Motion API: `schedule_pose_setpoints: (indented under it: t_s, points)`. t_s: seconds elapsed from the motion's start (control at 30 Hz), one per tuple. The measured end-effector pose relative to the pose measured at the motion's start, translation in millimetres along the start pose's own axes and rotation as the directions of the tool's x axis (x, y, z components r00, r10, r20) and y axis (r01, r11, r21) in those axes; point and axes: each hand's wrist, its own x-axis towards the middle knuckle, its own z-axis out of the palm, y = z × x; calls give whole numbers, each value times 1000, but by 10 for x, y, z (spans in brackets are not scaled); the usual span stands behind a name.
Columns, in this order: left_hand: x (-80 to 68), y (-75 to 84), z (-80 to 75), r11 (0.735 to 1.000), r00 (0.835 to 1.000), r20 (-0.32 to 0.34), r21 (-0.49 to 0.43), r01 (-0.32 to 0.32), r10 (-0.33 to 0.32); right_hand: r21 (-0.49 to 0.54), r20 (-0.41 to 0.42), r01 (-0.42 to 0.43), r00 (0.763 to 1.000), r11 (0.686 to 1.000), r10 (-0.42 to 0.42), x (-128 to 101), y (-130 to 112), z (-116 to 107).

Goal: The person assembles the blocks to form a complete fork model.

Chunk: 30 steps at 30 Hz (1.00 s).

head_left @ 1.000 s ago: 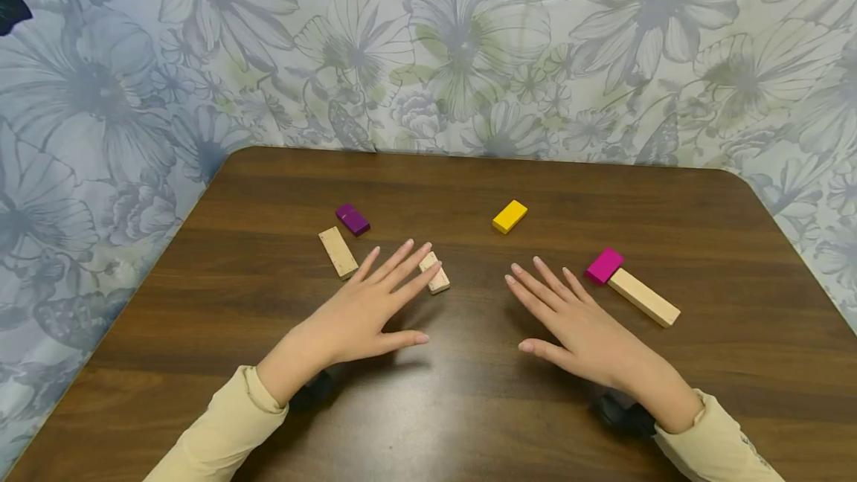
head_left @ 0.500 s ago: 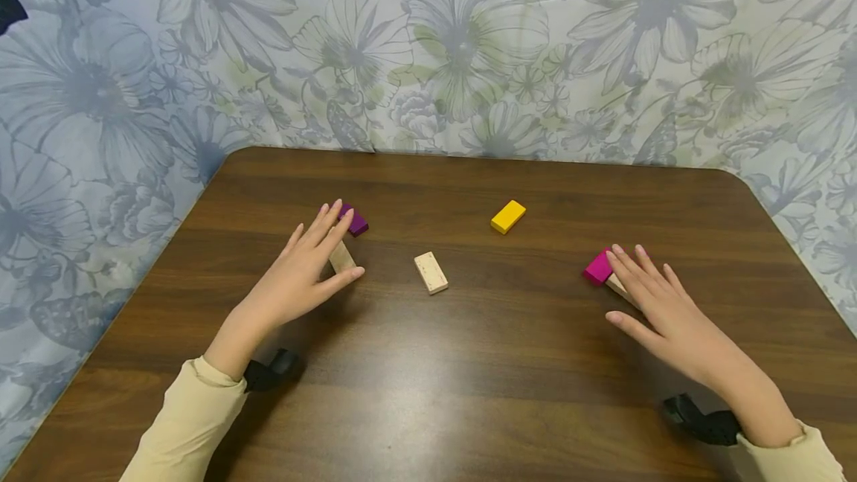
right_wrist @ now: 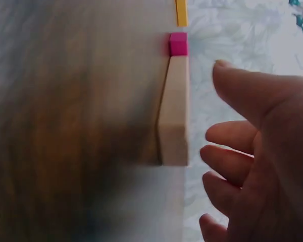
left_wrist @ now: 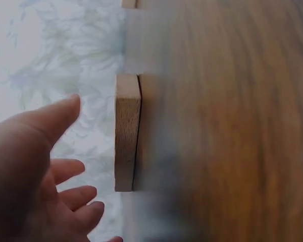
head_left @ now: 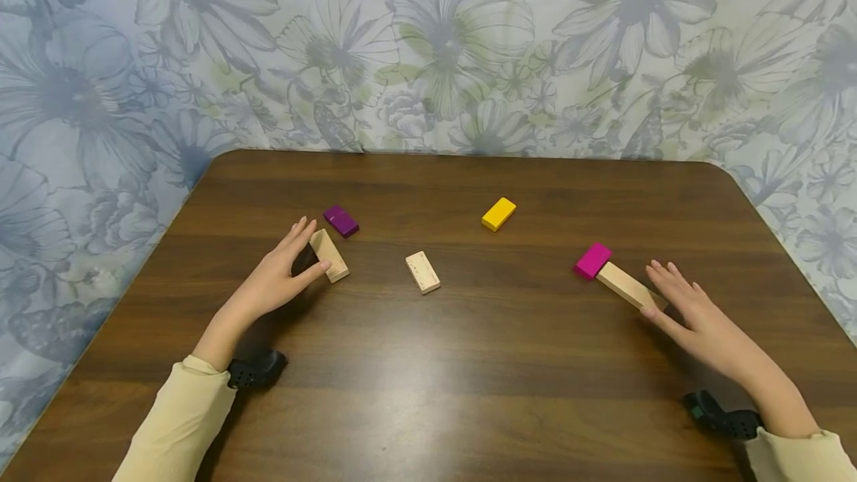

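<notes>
My left hand [head_left: 268,283] reaches over the left side of the table, thumb and fingers spread around a plain wooden block [head_left: 329,257]. In the left wrist view the thumb and fingertips stand apart from that block [left_wrist: 126,136]. My right hand [head_left: 716,333] hovers at the near end of a longer wooden block [head_left: 624,283], thumb and fingers parted. The right wrist view has a gap between the fingers and this block [right_wrist: 174,116]. A magenta block [head_left: 593,260] lies against the long block's far end. Neither hand holds anything.
A purple block [head_left: 341,221] lies just beyond the left wooden block. Another small wooden block [head_left: 423,272] is near the middle, and a yellow block [head_left: 498,214] sits farther back. The brown table [head_left: 428,385] ends at a flower-patterned wall [head_left: 469,58].
Both hands have moved apart from the middle, the left one out to the left wooden block, the right one out to the long block. The blocks have kept their places; the view has shifted slightly.
</notes>
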Motion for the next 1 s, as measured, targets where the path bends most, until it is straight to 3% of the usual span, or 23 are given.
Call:
schedule_pose_setpoints:
  t_s: [0.17,0.37,0.67,1.0]
  points:
    - [-18,-80,47,999,1000,25,-30,19,-19,11,14,-88,996,996,88,-31,75,31]
    - [12,-152,103,1000,1000,18,-27,0,1,-2,-36,-164,986,987,163,-44,125,30]
    - [35,-166,117,1000,1000,12,-20,6,-5,-31,-160,-168,974,985,161,-56,162,54]
    - [29,-150,125,1000,999,33,-4,20,-20,-7,-186,-211,961,977,206,-89,178,63]
